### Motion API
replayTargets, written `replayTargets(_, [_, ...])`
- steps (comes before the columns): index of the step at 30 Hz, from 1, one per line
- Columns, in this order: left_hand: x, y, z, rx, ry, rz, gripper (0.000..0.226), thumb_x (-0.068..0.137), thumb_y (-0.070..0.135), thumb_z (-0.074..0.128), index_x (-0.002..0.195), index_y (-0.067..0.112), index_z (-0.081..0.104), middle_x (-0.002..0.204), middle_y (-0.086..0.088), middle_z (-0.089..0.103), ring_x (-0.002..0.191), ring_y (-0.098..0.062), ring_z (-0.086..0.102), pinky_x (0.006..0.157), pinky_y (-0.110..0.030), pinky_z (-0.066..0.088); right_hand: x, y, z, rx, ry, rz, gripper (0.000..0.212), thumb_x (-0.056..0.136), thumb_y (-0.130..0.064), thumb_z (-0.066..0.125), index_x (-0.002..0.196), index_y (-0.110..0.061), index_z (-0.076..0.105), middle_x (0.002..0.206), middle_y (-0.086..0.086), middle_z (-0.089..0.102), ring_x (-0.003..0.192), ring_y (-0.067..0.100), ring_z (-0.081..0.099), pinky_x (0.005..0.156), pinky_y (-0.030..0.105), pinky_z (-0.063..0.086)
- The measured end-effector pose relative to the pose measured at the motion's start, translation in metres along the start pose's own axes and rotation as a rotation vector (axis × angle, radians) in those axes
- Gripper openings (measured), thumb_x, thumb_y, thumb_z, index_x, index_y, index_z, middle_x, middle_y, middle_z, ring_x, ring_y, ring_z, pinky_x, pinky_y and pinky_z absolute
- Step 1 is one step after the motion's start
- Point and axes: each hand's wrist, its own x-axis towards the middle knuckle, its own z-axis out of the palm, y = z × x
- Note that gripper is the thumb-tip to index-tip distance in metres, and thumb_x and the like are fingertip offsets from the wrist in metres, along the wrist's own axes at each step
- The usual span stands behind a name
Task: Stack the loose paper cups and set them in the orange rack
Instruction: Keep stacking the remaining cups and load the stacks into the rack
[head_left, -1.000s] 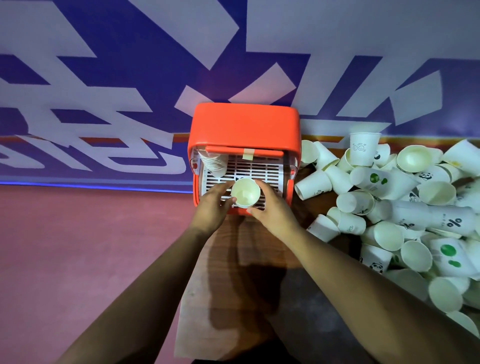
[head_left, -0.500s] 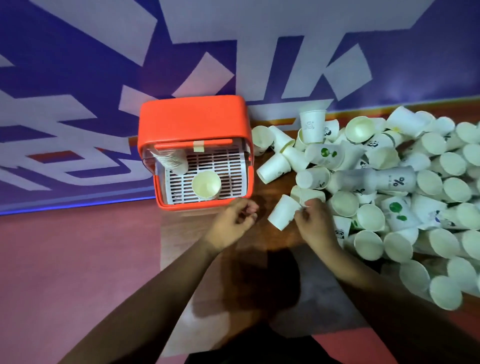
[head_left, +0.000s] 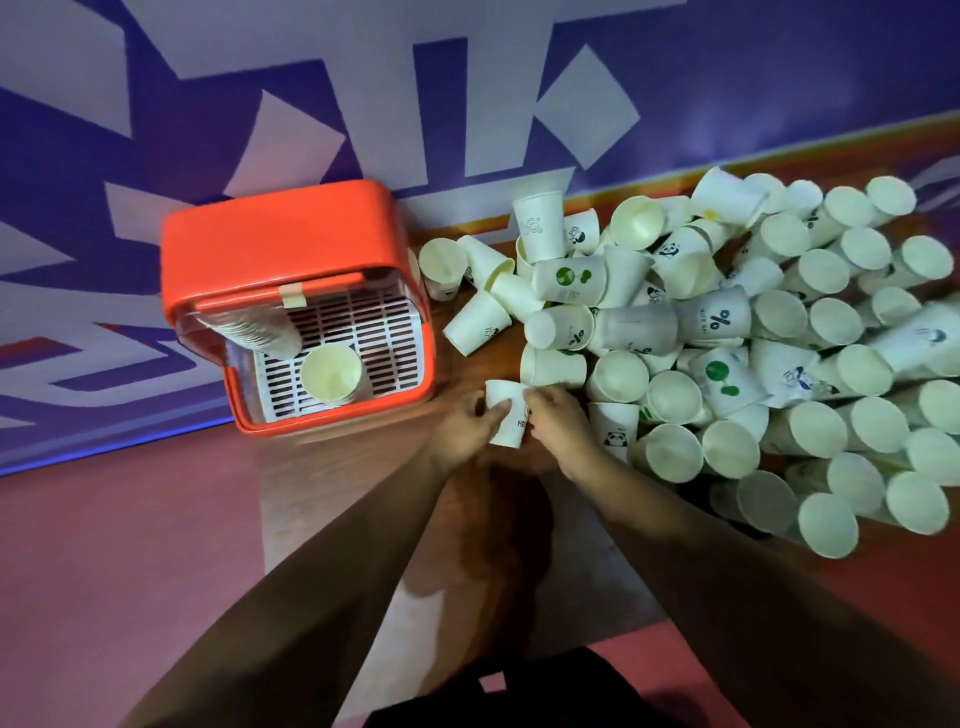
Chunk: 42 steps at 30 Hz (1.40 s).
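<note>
White paper cup (head_left: 506, 415): held between both hands above the wooden counter (head_left: 457, 371), just right of the orange rack (head_left: 291, 244) and at the left edge of the loose cups (head_left: 779, 338). Dark print shows on its side wall.

Left hand (head_left: 465, 428): fingers (head_left: 493, 413) curled against the left side of the cup, gripping it. Right hand (head_left: 561, 423): fingers (head_left: 535, 400) curled over the right side of the same cup, gripping it. Both forearms run from the lower edge of the view up to the cup.

Beyond the right-hand fingers, one cup (head_left: 553, 366) lies on its side, close to or touching the fingertips; which of the two cannot be told. To the right of the fingers and beyond them, the loose cups form a dense pile across the counter. Most lie on their sides with their open mouths toward the camera. Some carry green, panda or percent-sign prints. One cup (head_left: 540, 226) stands on top at the far side of the pile.

To the left of the fingers and beyond them, the orange rack sits on the counter against the wall (head_left: 467, 78). Its white slotted tray (head_left: 384, 338) carries a nested upright stack (head_left: 331, 373) near the front edge. A longer stack (head_left: 254, 332) leans in the left rear corner, touching or just beside the upright one. A strip of tape (head_left: 292, 297) is on the rack's front bar.

The wall is blue with large white shapes. A reddish floor (head_left: 130, 519) lies left of the counter.
</note>
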Motion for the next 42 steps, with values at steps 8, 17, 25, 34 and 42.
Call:
replayTargets(8, [-0.029,0.001,-0.013,-0.212,0.251,0.019,0.047,0.082,0.043,0.078,0.118,0.024,0.055,0.107,0.008,0.067,0.094,-0.008,0.067,0.072,-0.023,0.054,-0.008,-0.003,-0.027,-0.088,-0.092,-0.225,0.026,0.090,-0.032,0.061,0.111,-0.016,0.062,0.110,0.002,0.067,0.101,0.016,0.065,0.095,0.039,0.051])
replayTargets(17, [-0.058,0.000,-0.052,-0.331,0.252,0.256,0.074,0.070,0.052,0.085,0.131,0.034,0.048,0.127,0.002,0.063,0.120,-0.019,0.060,0.094,-0.042,0.056,0.028,-0.005,-0.040,-1.068,0.078,-0.608,0.049,0.083,-0.027,0.068,0.123,-0.005,0.051,0.122,0.015,0.055,0.113,0.032,0.050,0.096,0.039,0.041])
replayTargets(25, [-0.088,0.000,-0.095,-0.384,0.394,0.374,0.072,0.074,0.034,0.079,0.134,0.024,0.042,0.130,-0.005,0.059,0.123,-0.021,0.057,0.102,-0.048,0.051,0.024,-0.004,-0.020,-1.262,-0.010,-0.677,0.060,0.081,-0.041,0.071,0.129,-0.013,0.047,0.124,0.007,0.056,0.115,0.027,0.052,0.095,0.038,0.041])
replayTargets(34, [-0.100,-0.018,-0.149,-0.364,0.639,0.430,0.068,0.072,0.034,0.079,0.129,0.034,0.043,0.141,-0.015,0.049,0.126,-0.020,0.054,0.107,-0.043,0.047,-0.002,-0.024,-0.016,-0.673,-0.112,-0.447,0.058,0.072,-0.043,0.079,0.117,-0.020,0.052,0.109,-0.005,0.060,0.096,0.014,0.059,0.080,0.033,0.050])
replayTargets(42, [-0.084,-0.015,-0.161,-0.139,0.687,0.420,0.070,0.074,0.026,0.076,0.133,0.021,0.039,0.134,-0.002,0.048,0.123,-0.016,0.054,0.096,-0.033,0.053,-0.043,-0.048,0.004,-0.249,-0.204,-0.381,0.054,0.082,-0.030,0.075,0.127,-0.029,0.045,0.114,-0.013,0.062,0.099,-0.004,0.059,0.074,0.016,0.045])
